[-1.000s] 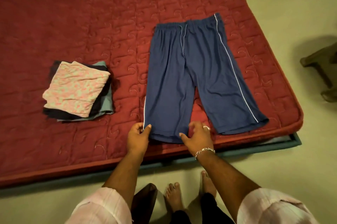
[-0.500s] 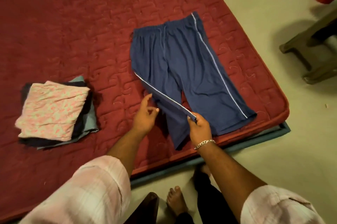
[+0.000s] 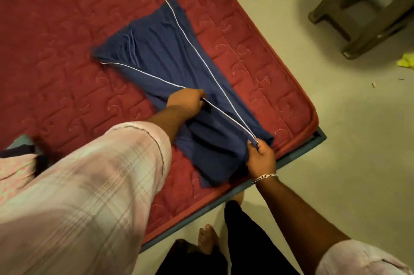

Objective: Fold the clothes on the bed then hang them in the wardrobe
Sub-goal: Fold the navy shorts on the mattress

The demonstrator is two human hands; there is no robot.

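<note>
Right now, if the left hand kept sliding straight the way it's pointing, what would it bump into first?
Probably the white stripe on the blue shorts. The left hand points up and right across them; past that lies only red mattress, though depth is hard to judge.

A grey-brown plastic stool point(image 3: 367, 3) stands on the pale floor point(image 3: 349, 151) in the upper right of the frame, well apart from the mattress corner, and it throws a dark shadow to its left. At the right edge, just below the stool, lies a small crumpled yellow scrap point(image 3: 406, 60), and a little lower on the floor there are two very small bits point(image 3: 373, 84), too small to tell what they are. At the bottom centre a bare foot point(image 3: 207, 239) rests on the floor beside a black trouser leg point(image 3: 244, 230).
</note>
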